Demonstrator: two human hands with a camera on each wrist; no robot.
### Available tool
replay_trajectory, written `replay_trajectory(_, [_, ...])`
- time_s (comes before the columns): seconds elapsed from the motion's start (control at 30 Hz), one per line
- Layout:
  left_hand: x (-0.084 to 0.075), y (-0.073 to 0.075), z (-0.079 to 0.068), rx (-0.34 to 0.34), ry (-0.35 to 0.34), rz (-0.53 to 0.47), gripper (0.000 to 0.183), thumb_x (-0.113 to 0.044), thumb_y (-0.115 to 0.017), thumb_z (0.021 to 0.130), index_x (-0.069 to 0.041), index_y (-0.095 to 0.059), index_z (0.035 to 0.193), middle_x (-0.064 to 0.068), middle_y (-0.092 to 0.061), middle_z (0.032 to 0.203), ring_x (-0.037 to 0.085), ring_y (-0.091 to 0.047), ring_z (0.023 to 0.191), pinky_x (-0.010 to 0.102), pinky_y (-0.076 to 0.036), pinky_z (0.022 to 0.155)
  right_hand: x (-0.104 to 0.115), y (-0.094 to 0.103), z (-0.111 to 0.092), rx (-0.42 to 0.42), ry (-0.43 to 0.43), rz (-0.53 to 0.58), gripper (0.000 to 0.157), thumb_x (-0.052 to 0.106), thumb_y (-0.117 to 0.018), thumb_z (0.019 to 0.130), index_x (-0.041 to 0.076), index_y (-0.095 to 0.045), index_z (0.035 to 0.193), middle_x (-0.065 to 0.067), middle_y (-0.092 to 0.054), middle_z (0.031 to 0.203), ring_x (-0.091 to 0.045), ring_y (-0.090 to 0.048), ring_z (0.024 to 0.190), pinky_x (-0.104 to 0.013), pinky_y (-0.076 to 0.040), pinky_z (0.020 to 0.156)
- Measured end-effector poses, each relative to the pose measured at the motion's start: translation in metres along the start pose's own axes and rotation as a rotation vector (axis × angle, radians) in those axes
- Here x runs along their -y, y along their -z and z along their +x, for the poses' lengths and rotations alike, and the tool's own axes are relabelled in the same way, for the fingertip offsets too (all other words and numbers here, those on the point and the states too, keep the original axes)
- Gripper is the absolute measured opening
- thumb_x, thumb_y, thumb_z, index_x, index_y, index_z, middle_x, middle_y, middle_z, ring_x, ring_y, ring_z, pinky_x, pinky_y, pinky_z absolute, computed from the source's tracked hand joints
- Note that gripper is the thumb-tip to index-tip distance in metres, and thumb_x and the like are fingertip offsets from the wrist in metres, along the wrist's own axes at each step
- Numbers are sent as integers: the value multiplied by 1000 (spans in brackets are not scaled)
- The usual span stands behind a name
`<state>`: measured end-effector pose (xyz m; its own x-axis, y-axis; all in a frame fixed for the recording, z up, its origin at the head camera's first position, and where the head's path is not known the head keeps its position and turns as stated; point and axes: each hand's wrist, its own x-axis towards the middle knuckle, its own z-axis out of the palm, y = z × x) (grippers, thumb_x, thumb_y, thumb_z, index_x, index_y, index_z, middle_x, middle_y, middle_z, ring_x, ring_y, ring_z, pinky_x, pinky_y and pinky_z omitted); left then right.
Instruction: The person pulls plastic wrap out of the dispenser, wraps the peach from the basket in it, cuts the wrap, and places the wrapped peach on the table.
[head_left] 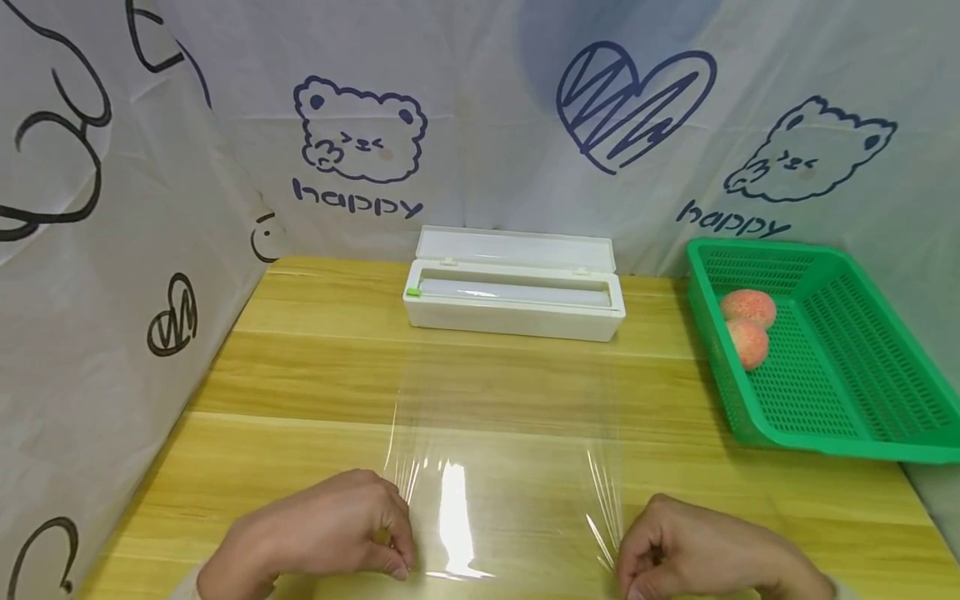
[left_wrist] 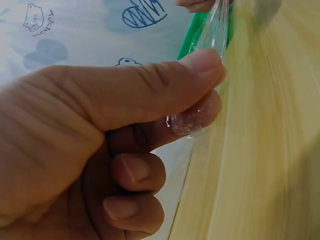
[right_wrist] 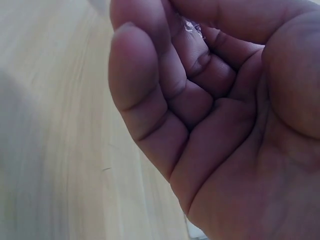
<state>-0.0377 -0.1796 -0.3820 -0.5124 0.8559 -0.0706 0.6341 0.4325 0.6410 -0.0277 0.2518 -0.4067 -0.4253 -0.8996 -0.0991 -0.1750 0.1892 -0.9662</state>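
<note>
A clear sheet of plastic wrap stretches from a white dispenser box toward the front of the wooden table. My left hand pinches its near left corner between thumb and forefinger; in the left wrist view the film runs taut from those fingertips. At the near right corner, my right hand pinches the film, with a crumpled bit of it showing between the curled fingers. Inside the box, whose lid is raised, lies a pale roll.
A green plastic basket stands on the right with two peaches at its left side. The wooden table meets a white sheet with drawings at the back and left. A small green slider sits on the box's left end.
</note>
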Motion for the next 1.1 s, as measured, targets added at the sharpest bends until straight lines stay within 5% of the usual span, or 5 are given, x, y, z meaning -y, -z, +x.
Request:
replay_trajectory(0.3, [8, -10, 5, 37, 48, 3, 3, -29, -85, 89, -30, -83, 86, -33, -69, 85, -16, -58, 81, 10, -50, 76, -18, -5, 8, 2, -113, 3, 12, 2, -74, 91, 13, -80, 90, -9, -70, 69, 12, -53, 65, -11, -47, 54])
replay_trajectory(0.5, [14, -19, 8, 49, 76, 31, 8, -26, -86, 88, -30, -82, 83, -32, -66, 83, -16, -56, 78, 10, -49, 75, -29, -8, 14, -3, -214, 86, 8, 5, -74, 93, 7, -81, 91, -9, -75, 71, 6, -62, 63, -23, -57, 53])
replay_trajectory(1.1, [11, -32, 6, 85, 44, -15, 4, -26, -84, 89, -28, -83, 87, -28, -71, 88, -17, -58, 80, 4, -47, 72, -36, -13, 13, 52, -181, 81, 13, -1, -74, 87, 9, -83, 90, 1, -76, 74, 10, -60, 63, -15, -53, 52])
